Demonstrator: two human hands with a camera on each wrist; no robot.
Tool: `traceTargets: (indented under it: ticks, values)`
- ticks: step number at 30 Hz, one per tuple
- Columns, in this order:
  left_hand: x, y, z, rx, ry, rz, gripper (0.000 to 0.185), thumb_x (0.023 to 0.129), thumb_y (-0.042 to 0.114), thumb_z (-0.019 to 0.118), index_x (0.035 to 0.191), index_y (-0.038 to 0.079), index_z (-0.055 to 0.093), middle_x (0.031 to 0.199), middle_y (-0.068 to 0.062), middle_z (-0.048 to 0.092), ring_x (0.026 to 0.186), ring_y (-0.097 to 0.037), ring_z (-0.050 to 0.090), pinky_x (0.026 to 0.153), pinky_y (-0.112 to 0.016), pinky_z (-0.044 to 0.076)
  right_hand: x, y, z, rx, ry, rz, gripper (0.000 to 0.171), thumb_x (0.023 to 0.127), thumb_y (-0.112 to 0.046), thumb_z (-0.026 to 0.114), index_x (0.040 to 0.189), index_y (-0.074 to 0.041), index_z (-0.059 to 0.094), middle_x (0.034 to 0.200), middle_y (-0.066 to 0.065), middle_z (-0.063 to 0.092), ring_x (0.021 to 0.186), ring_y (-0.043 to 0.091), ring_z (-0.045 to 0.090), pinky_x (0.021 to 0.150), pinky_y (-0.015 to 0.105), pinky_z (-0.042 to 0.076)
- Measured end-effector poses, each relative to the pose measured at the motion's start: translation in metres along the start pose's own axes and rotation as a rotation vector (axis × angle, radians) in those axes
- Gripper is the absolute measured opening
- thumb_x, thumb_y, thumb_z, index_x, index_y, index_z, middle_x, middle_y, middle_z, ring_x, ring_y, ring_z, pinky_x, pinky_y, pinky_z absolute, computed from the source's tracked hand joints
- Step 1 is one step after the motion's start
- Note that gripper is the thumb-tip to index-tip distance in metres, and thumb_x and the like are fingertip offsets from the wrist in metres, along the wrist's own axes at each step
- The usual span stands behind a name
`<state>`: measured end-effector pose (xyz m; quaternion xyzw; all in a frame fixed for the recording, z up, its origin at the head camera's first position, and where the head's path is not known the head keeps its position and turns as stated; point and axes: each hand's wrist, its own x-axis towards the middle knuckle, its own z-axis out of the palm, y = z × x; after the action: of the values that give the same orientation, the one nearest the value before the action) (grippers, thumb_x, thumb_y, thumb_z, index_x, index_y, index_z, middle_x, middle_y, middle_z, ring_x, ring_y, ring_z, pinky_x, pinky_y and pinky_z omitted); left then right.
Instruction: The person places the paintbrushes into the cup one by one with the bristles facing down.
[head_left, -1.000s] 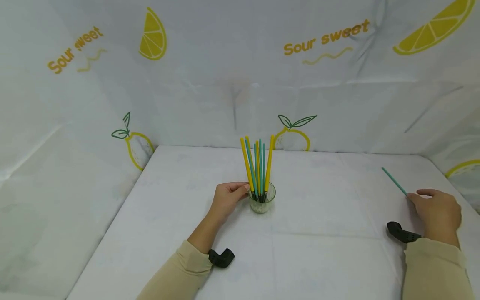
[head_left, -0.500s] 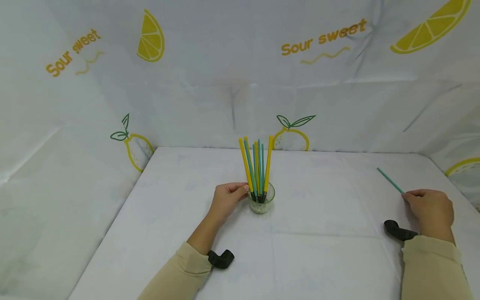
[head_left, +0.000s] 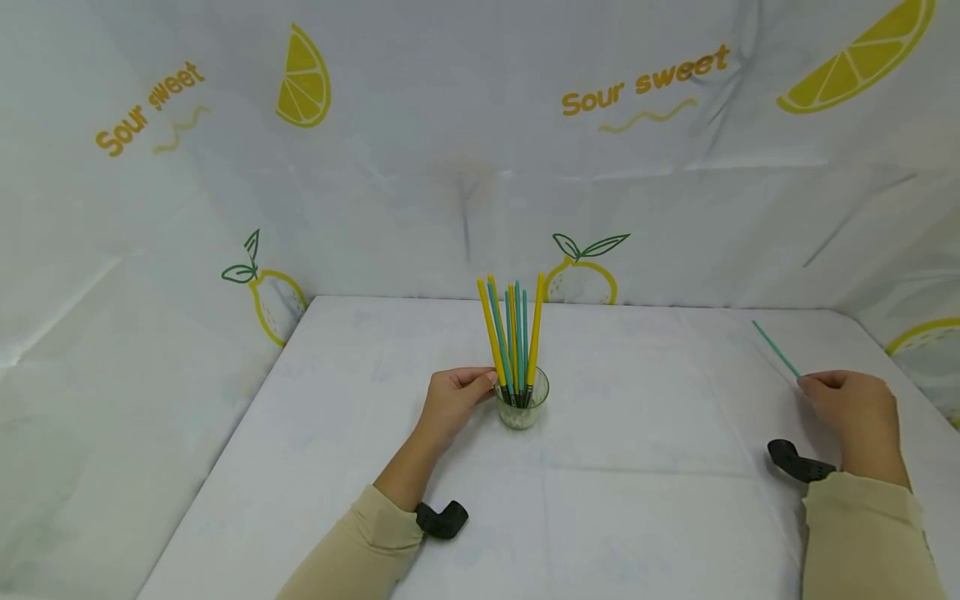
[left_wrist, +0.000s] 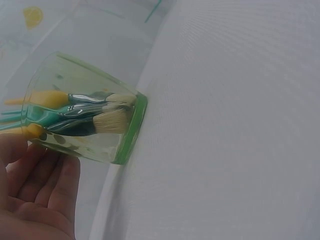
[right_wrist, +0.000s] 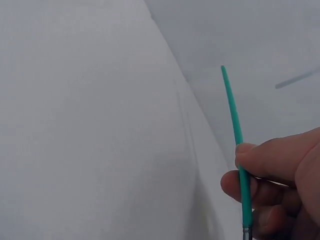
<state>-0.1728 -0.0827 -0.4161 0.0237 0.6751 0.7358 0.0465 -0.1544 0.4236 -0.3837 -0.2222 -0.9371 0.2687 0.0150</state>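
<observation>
A clear, green-tinted glass (head_left: 519, 420) stands upright on the table, with several yellow and teal paintbrushes (head_left: 536, 333) leaning in it, handles up. My left hand (head_left: 453, 400) holds the glass at its left rim between thumb and fingers. Seen from the left wrist, pale bristles (left_wrist: 112, 121) rest near the bottom of the glass (left_wrist: 95, 150). Off to the right, my right hand (head_left: 858, 412) pinches a teal paintbrush (right_wrist: 232, 107) between thumb and fingers. Its handle points up and away; the right wrist view cuts off below its metal ferrule, so the bristles are out of sight.
A white cloth covers the table (head_left: 637, 517). Behind it hangs a white backdrop (head_left: 420, 225) printed with lemons and lettering. Black wrist-worn devices (head_left: 442, 520) sit at both cuffs. A broad stretch of tabletop separates the glass from the right hand.
My right hand has shifted a little to the left and slightly away with the teal paintbrush, whose handle now points up more steeply. My left hand and the glass have stayed in place.
</observation>
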Motion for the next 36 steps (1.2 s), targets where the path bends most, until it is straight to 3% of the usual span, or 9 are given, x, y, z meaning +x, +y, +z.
traceTargets:
  ticks: [2, 5, 9, 11, 15, 22, 32, 36]
  values:
    - [0.000, 0.000, 0.000, 0.002, 0.000, 0.002, 0.023, 0.092, 0.007, 0.066, 0.108, -0.009, 0.071, 0.106, -0.019, 0.073, 0.091, -0.013, 0.071, 0.087, -0.032, 0.058, 0.000, -0.004, -0.001, 0.022, 0.004, 0.002, 0.052, 0.100, -0.035, 0.048, 0.124, 0.010, 0.058, 0.119, 0.033, 0.058, 0.099, 0.041, 0.052, 0.067, 0.039, 0.043]
    - [0.000, 0.001, 0.000, 0.001, -0.005, 0.009, 0.023, 0.092, 0.007, 0.066, 0.107, -0.009, 0.071, 0.104, -0.019, 0.073, 0.089, -0.012, 0.071, 0.087, -0.032, 0.059, -0.001, -0.011, -0.001, 0.085, 0.035, -0.003, 0.055, 0.099, -0.042, 0.050, 0.128, 0.004, 0.059, 0.091, 0.008, 0.070, 0.085, 0.024, 0.057, 0.062, 0.031, 0.043]
    - [0.001, 0.000, 0.000, 0.000, -0.013, 0.021, 0.023, 0.092, 0.007, 0.066, 0.107, -0.010, 0.071, 0.104, -0.019, 0.073, 0.089, -0.012, 0.072, 0.086, -0.032, 0.059, -0.003, -0.024, 0.001, 0.319, 0.050, 0.020, 0.055, 0.095, -0.043, 0.060, 0.135, -0.005, 0.057, 0.068, -0.024, 0.059, 0.062, 0.006, 0.059, 0.055, 0.021, 0.050]
    - [0.001, 0.000, 0.000, -0.001, -0.014, 0.021, 0.023, 0.092, 0.006, 0.066, 0.107, -0.010, 0.071, 0.104, -0.019, 0.073, 0.088, -0.012, 0.072, 0.086, -0.032, 0.059, -0.004, -0.031, 0.003, 0.472, 0.047, 0.023, 0.053, 0.093, -0.038, 0.065, 0.138, -0.011, 0.055, 0.069, -0.027, 0.060, 0.057, 0.006, 0.062, 0.054, 0.018, 0.053]
    - [0.001, -0.001, 0.000, -0.006, -0.010, 0.015, 0.022, 0.092, 0.006, 0.066, 0.107, -0.010, 0.071, 0.103, -0.019, 0.073, 0.088, -0.011, 0.072, 0.086, -0.032, 0.059, -0.007, -0.047, 0.007, 0.665, 0.049, -0.024, 0.041, 0.091, -0.025, 0.070, 0.131, -0.021, 0.059, 0.072, -0.025, 0.064, 0.054, 0.008, 0.065, 0.053, 0.019, 0.056]
    - [0.001, 0.000, -0.001, -0.002, -0.011, 0.014, 0.023, 0.092, 0.007, 0.066, 0.108, -0.009, 0.071, 0.106, -0.020, 0.073, 0.091, -0.013, 0.072, 0.087, -0.032, 0.058, -0.015, -0.078, 0.012, 0.855, -0.013, -0.124, 0.019, 0.091, -0.013, 0.067, 0.108, -0.018, 0.061, 0.073, -0.014, 0.072, 0.056, 0.010, 0.066, 0.053, 0.022, 0.057]
    - [0.002, 0.000, -0.001, -0.006, -0.013, 0.010, 0.022, 0.092, 0.006, 0.066, 0.107, -0.009, 0.071, 0.105, -0.020, 0.073, 0.089, -0.012, 0.072, 0.087, -0.032, 0.058, -0.032, -0.113, 0.022, 0.961, -0.092, -0.263, 0.005, 0.094, -0.011, 0.065, 0.100, -0.010, 0.064, 0.074, -0.004, 0.075, 0.057, 0.013, 0.067, 0.056, 0.022, 0.058]
    - [0.002, 0.000, -0.001, -0.011, -0.014, 0.009, 0.022, 0.092, 0.006, 0.066, 0.107, -0.009, 0.071, 0.105, -0.020, 0.073, 0.089, -0.012, 0.072, 0.087, -0.032, 0.058, -0.037, -0.124, 0.025, 0.995, -0.125, -0.319, 0.007, 0.094, -0.011, 0.066, 0.099, -0.006, 0.064, 0.074, -0.001, 0.075, 0.059, 0.014, 0.069, 0.056, 0.023, 0.059]
